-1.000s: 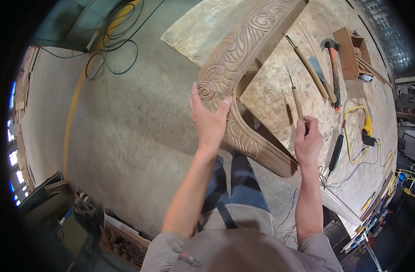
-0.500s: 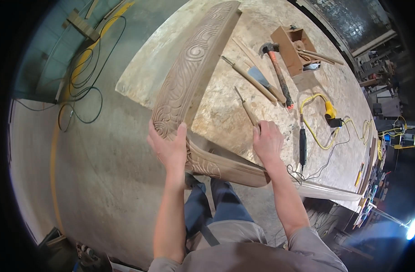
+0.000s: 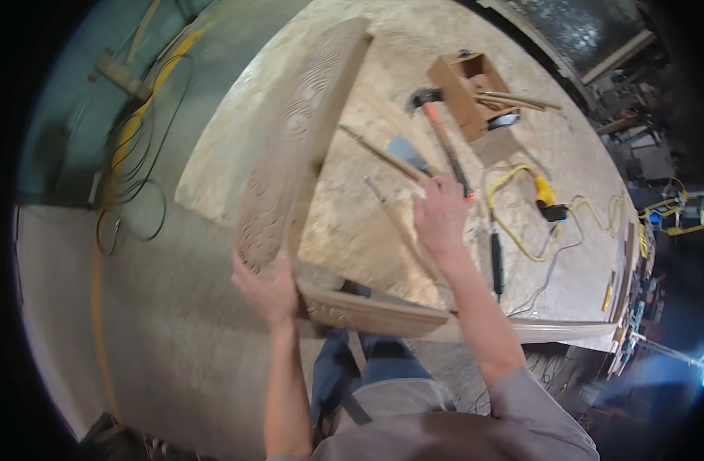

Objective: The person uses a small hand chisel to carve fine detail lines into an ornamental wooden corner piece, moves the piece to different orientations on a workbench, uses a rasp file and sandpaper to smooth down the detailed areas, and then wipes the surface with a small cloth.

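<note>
My left hand (image 3: 266, 288) grips a carved wooden piece (image 3: 290, 131) near its corner, thumb on top and fingers round the outer side. This piece has scroll relief on a long arm reaching away and a shorter arm running right along the table edge. My right hand (image 3: 442, 219) is blurred over the handle ends of a long wood-handled chisel (image 3: 383, 152) and a scraper with a blue-grey blade (image 3: 407, 152); its fingertips cover those ends, so a grip is unclear. Below it a smaller wood-handled chisel (image 3: 398, 223) lies on the table.
A claw hammer (image 3: 444, 138) with an orange and black handle lies beyond my right hand. Further back stands an open wooden box (image 3: 459, 100) holding tools. A yellow cable (image 3: 513, 242) and a black pen-shaped tool (image 3: 496, 265) lie at right on the pale worktable (image 3: 337, 230).
My right hand has left the smaller chisel, now lying nearer the table edge, and moved to the long chisel and scraper handles. The whole view has shifted slightly; my left hand keeps its hold.
</note>
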`<state>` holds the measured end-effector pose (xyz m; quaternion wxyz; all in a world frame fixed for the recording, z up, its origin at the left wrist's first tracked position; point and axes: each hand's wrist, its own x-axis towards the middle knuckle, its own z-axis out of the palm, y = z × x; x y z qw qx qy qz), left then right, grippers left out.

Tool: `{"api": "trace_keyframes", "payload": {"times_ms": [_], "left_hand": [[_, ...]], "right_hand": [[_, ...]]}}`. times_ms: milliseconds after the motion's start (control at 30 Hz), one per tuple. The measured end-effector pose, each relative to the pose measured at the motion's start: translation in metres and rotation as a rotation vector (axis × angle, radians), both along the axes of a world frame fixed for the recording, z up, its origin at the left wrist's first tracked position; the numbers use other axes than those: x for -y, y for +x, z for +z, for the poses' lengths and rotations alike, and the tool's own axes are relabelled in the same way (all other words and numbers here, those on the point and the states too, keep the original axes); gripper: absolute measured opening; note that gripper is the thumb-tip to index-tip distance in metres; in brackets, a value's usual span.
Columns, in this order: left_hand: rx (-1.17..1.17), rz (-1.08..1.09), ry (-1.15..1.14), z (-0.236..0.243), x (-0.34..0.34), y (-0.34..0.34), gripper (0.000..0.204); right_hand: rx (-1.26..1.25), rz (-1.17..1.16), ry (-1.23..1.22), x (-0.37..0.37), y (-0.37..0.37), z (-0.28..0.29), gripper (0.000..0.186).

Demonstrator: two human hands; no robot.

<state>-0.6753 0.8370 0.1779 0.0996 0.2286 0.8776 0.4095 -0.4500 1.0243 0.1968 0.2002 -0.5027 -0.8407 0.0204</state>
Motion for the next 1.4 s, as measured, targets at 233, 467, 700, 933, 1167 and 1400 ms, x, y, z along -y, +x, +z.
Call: {"api": "trace_keyframes", "payload": {"times_ms": [233,467,700,933,1167,1400], "left_hand": [[0.046,0.035,-0.010,0.002,0.000,-0.002,0.080],[0.031,0.033,-0.005,0.000,0.005,-0.004,0.078],[0.012,0.024,-0.008,-0.001,0.000,0.000,0.075],[0.010,0.038,-0.008,-0.008,0.001,0.000,0.074],[0.035,0.030,0.012,0.000,0.005,-0.007,0.073],[0.075,0.001,-0.008,0.004,-0.004,0.004,0.080]], "right_hand": [[-0.102,-0.018,0.085,-0.037,0.027,0.006,0.022],[0.085,-0.077,0.345,-0.125,0.086,0.044,0.014],[0.599,-0.071,0.403,-0.257,0.138,0.098,0.020],[0.741,-0.052,-0.016,-0.274,0.156,0.123,0.016],[0.209,-0.145,-0.046,-0.188,0.189,0.133,0.015],[0.067,-0.176,-0.380,-0.132,0.178,0.119,0.022]]}}
